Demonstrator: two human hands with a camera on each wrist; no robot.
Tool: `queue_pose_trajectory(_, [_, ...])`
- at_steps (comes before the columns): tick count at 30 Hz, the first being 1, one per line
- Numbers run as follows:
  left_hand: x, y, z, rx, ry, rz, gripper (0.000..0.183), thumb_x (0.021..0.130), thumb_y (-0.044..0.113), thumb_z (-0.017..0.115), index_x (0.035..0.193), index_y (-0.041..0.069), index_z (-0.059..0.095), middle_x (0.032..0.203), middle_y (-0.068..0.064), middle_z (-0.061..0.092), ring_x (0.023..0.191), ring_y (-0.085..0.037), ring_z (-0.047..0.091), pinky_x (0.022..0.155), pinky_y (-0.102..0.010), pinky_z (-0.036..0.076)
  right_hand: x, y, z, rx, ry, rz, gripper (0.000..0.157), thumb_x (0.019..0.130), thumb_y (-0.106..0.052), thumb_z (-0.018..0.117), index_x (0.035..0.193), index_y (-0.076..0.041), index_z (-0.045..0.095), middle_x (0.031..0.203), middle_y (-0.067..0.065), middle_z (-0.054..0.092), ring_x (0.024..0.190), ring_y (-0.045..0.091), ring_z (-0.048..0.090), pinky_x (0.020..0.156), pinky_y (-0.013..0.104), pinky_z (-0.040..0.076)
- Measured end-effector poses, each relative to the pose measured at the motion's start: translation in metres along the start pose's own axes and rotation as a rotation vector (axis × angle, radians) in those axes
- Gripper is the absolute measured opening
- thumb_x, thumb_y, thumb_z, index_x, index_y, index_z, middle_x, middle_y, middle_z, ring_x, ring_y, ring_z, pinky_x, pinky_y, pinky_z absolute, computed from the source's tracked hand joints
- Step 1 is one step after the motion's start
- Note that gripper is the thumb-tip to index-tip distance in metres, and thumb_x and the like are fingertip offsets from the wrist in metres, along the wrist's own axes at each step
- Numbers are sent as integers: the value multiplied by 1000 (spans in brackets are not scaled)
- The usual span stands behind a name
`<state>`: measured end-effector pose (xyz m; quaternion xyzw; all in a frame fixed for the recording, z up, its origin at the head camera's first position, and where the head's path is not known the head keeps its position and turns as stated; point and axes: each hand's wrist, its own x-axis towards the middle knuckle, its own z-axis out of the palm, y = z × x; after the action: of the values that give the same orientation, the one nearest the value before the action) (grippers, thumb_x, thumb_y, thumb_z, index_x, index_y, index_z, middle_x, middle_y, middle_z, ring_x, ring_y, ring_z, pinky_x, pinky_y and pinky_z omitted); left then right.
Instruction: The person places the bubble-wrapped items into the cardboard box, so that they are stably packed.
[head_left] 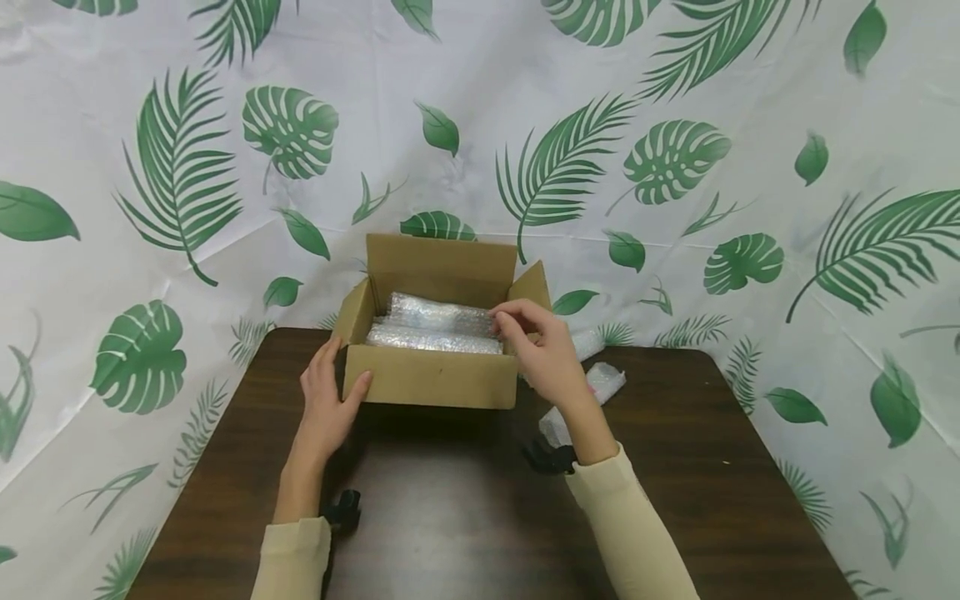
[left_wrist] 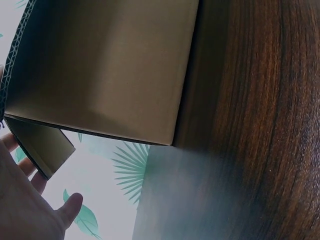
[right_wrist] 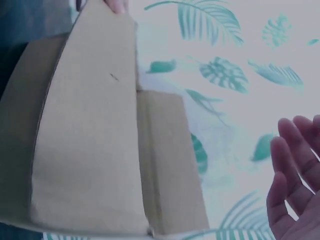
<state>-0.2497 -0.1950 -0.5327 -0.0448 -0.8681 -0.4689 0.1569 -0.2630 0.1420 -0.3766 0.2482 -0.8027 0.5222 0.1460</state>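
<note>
An open cardboard box (head_left: pixel 431 379) stands on the table with its flaps raised. Inside lie clear bubble-wrapped packages (head_left: pixel 435 340), side by side; what they wrap cannot be made out. My left hand (head_left: pixel 326 408) rests at the box's left side, fingers against the left flap (left_wrist: pixel 42 145) and thumb held apart near the front corner. Over the right end of the box is my right hand (head_left: pixel 551 350), its fingertips close to the package ends. In the right wrist view its fingers (right_wrist: pixel 300 150) are loosely extended with nothing between them.
More bubble wrap (head_left: pixel 609 382) lies on the dark wooden table (head_left: pixel 675 467) to the right of the box, partly behind my right forearm. A white cloth (head_left: pixel 450 100) with green leaf prints hangs behind the table and at its sides.
</note>
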Motion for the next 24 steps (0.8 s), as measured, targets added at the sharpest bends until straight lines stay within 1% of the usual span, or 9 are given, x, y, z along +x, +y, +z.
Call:
queue_pose_trajectory(6, [0,1,-1,8,-10,-7,84,108,44,63,173,16,17,177,-16,15,158,-45,13,121,-73,24,-21,7,-22,81,150,5,26,113,-19,59,113,1,75,97,16,73,87,25,71,84,27,60])
queue_pose_trajectory(8, [-1,1,-1,11,-10,-13,84,108,44,62,173,16,17,177,-16,15,159,-45,12,122,-74,24,-27,14,-29,85,201,24,27,112,-19,60,113,3,76,98,18,74,89,28,71,85,26,59])
queue_pose_trajectory(10, [-3,1,-2,9,-9,-14,84,108,43,63,173,16,17,177,-17,16,159,-46,12,122,-74,23,-32,25,-36,63,253,67,26,111,-20,62,112,2,77,102,19,75,92,31,70,83,25,56])
queue_pose_trajectory(12, [-3,0,-3,8,-4,-15,84,108,42,63,173,16,17,177,-18,16,158,-46,12,121,-74,23,-37,41,-43,2,299,158,26,110,-23,64,113,-1,78,109,19,76,96,33,69,80,25,55])
queue_pose_trajectory(14, [-3,0,-3,7,-1,-10,83,108,42,62,173,16,17,177,-18,16,158,-46,12,121,-75,23,-43,64,-51,-101,329,291,29,109,-28,65,118,-3,77,116,18,75,102,32,68,81,27,51])
queue_pose_trajectory(17, [-1,-1,-1,7,-1,-4,83,108,43,62,173,17,17,177,-17,16,159,-45,12,122,-74,23,-56,101,-64,-248,329,533,40,107,-37,63,130,-6,71,128,18,71,115,33,65,91,39,51])
queue_pose_trajectory(19, [0,-2,0,8,-6,-3,83,108,44,62,173,17,17,177,-17,16,159,-45,12,122,-73,23,-66,124,-71,-283,298,653,48,106,-39,61,140,-4,63,138,23,65,127,39,61,103,50,49])
queue_pose_trajectory(21, [-1,-3,1,11,-6,-9,83,108,44,62,173,16,17,177,-17,16,159,-46,12,123,-73,22,-76,142,-77,-279,261,736,54,106,-36,61,147,-1,56,149,29,57,138,45,55,112,60,44])
queue_pose_trajectory(24, [2,-2,2,16,-13,-3,84,109,43,61,173,15,15,177,-18,15,158,-47,12,122,-74,22,-87,161,-81,-278,224,792,59,106,-31,62,154,1,50,160,37,43,148,54,42,121,66,35])
